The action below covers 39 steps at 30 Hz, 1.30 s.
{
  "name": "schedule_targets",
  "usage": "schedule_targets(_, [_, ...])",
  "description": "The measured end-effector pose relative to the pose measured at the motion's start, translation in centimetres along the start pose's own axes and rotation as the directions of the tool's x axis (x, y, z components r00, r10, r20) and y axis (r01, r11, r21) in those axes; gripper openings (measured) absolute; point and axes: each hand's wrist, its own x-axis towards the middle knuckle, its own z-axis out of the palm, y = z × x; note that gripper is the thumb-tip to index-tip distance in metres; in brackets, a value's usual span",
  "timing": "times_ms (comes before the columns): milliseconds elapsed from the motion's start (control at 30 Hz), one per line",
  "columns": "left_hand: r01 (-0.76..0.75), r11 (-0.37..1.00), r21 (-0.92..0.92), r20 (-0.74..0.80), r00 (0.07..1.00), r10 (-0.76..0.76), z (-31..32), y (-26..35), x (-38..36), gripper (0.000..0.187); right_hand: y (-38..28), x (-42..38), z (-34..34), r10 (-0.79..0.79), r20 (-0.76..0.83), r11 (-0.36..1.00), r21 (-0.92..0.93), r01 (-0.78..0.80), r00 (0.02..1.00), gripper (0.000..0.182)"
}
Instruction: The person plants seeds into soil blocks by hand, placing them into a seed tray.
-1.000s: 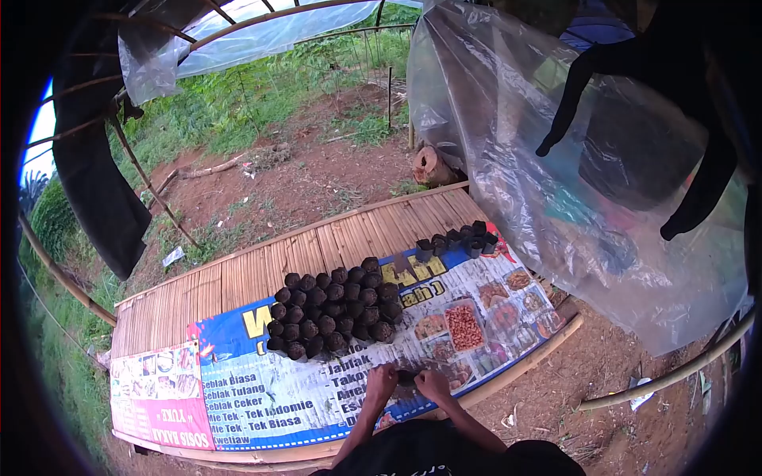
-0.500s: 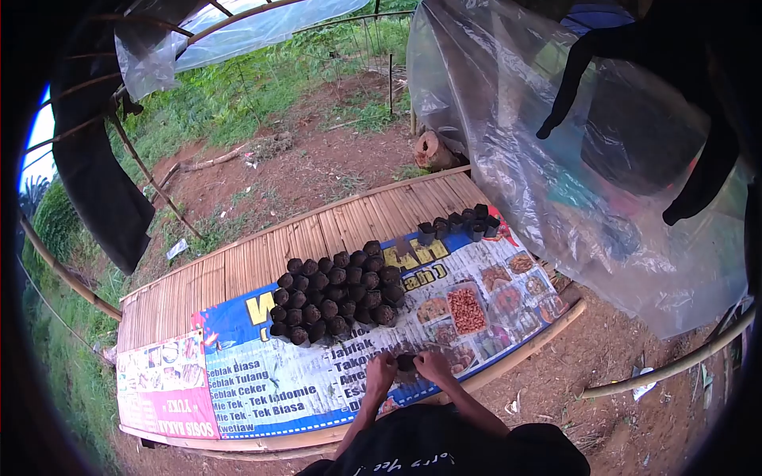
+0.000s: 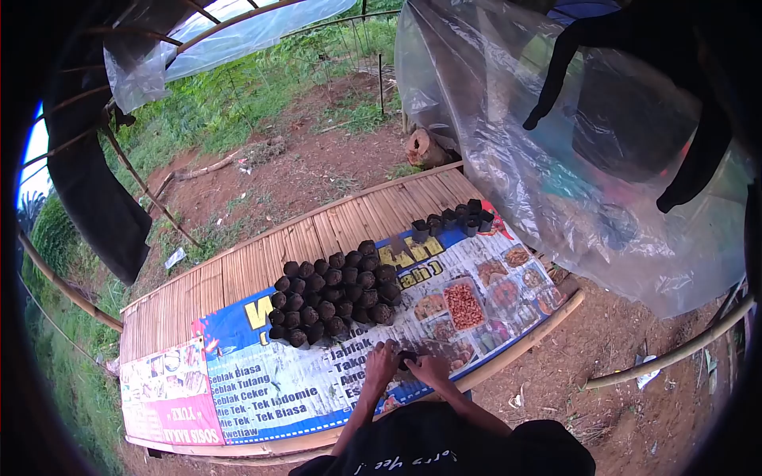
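My left hand (image 3: pixel 382 362) and my right hand (image 3: pixel 430 370) are close together near the front edge of the bamboo table. Between them is a small black plastic seedling bag (image 3: pixel 407 358), gripped from both sides; its contents are mostly hidden by my fingers. Beyond my left hand stands a tight cluster of dark, soil-filled seedling bags (image 3: pixel 335 295). To the right of my hands is a rectangular container of reddish-brown seeds or nuts (image 3: pixel 463 307).
A printed banner (image 3: pixel 298 385) covers much of the bamboo table (image 3: pixel 262 258). Several black bags (image 3: pixel 448 220) stand at its far right corner. Clear plastic sheeting (image 3: pixel 508 174) hangs to the right, and a hollow log (image 3: pixel 426 148) lies behind the table.
My hands have closed in around the black seedling bag, hiding more of it. My left fingers are raised higher. The whole view has shifted slightly.
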Motion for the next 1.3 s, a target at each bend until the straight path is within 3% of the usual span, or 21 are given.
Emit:
schedule_targets(167, [-0.064, 0.997, 0.035, 0.179, 0.982, 0.057, 1.0, -1.7, 1.4, 0.014, 1.4, 0.4, 2.2, -0.026, 0.038, 0.998, 0.049, 0.024, 0.999, 0.038])
schedule_targets(300, [-0.062, 0.998, 0.03, 0.147, 0.988, 0.057, 0.1, -1.3, 1.1, 0.012, 1.0, 0.5, 0.9, -0.061, -0.037, 0.99, 0.123, 0.065, 0.997, 0.033])
schedule_targets(400, [0.059, 0.993, -0.101, 0.028, 0.998, -0.057, -0.3, -1.0, -0.2, 0.008, 0.9, 0.9, 0.6, -0.083, -0.032, 0.98, 0.181, 0.088, 0.996, 0.031])
schedule_targets(567, [0.107, 0.986, -0.127, 0.018, 0.994, -0.105, 0.0, -1.2, -0.4, 0.011, 1.0, 1.7, 0.6, -0.146, -0.054, 0.979, 0.138, 0.152, 0.988, 0.031])
schedule_targets(767, [0.191, 0.964, -0.184, 0.033, 0.982, -0.188, 1.1, -2.3, -1.0, 0.012, 1.1, 1.9, 0.9, -0.107, -0.014, 0.985, 0.134, 0.108, 0.994, 0.033])
schedule_targets(867, [0.157, 0.965, -0.211, -0.003, 0.987, -0.161, 0.5, -1.7, -0.5, 0.013, 0.4, 2.1, 0.0, -0.119, 0.012, 0.988, 0.099, 0.117, 0.993, 0.032])
schedule_targets(933, [0.175, 0.964, -0.2, -0.004, 0.984, -0.179, 0.1, -1.3, -0.7, 0.013, 0.4, 2.3, 0.2, -0.107, -0.027, 0.977, 0.183, 0.111, 0.994, 0.033])
schedule_targets(1067, [0.172, 0.962, -0.212, -0.011, 0.984, -0.178, 1.0, -2.3, -0.8, 0.011, 1.3, 3.3, 1.0, -0.035, 0.147, 0.985, 0.174, 0.009, 0.989, 0.034])
schedule_targets(1133, [0.174, 0.959, -0.224, -0.038, 0.982, -0.187, 0.4, -1.8, -0.5, 0.01, 1.0, 3.4, 0.6, -0.143, -0.003, 0.975, 0.171, 0.141, 0.99, 0.034])
schedule_targets(1300, [0.196, 0.949, -0.246, -0.058, 0.975, -0.216, 0.7, -1.7, -0.7, 0.01, 0.8, 3.4, 0.7, -0.105, 0.001, 0.972, 0.211, 0.102, 0.995, 0.032])
